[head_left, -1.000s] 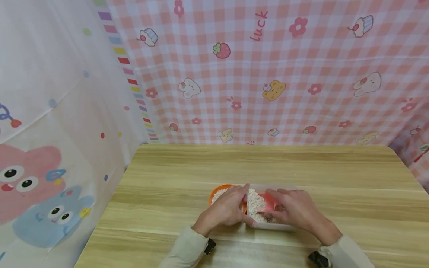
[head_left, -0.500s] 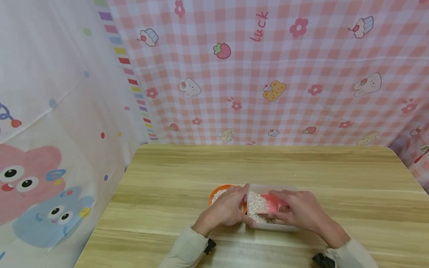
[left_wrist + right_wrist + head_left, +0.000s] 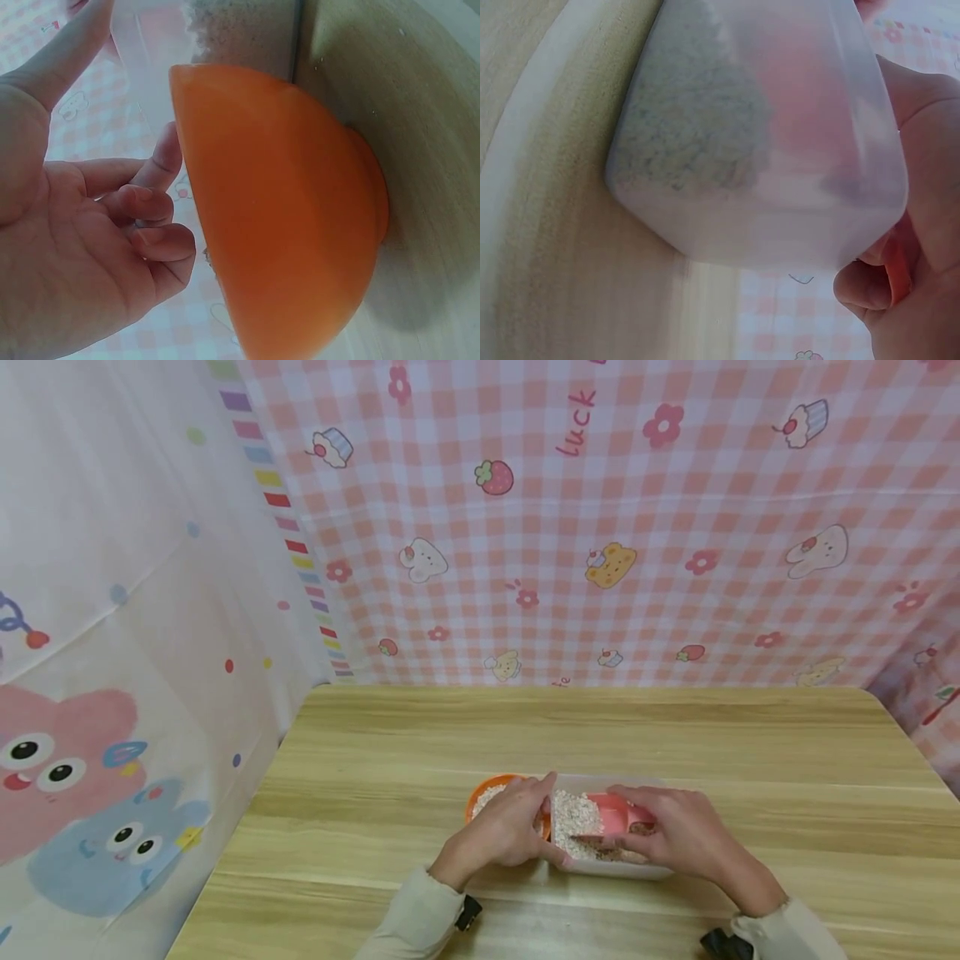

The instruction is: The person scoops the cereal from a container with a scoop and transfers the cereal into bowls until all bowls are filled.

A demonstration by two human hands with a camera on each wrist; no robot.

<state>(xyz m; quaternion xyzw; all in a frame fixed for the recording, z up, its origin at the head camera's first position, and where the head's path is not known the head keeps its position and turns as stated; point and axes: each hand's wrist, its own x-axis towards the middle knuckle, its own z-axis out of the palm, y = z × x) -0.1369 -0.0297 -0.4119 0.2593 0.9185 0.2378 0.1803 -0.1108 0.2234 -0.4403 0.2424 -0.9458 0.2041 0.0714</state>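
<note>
A translucent plastic box [image 3: 622, 867] of pale oat flakes [image 3: 576, 814] stands on the table. My right hand [image 3: 678, 831] grips a pink-red scoop [image 3: 611, 814] inside the box, its front edge in the flakes. In the right wrist view, the reddish scoop handle [image 3: 898, 274] lies within my curled fingers. My left hand [image 3: 498, 822] holds the box's left end, thumb at the near corner and a finger at the far one. Under that hand, an orange bowl [image 3: 277, 202] stands close against the box, with flakes [image 3: 489, 797] in it, partly hidden.
The wooden table [image 3: 360, 827] extends around the box and bowl. Behind it hangs a pink checked cloth [image 3: 465, 610], and on the left a white printed cloth [image 3: 165, 635]. Tiny crumbs dot the table beside the bowl in the left wrist view.
My right hand and the scoop have shifted slightly right within the box, showing more of the scoop. The left hand, box and bowl hold their places.
</note>
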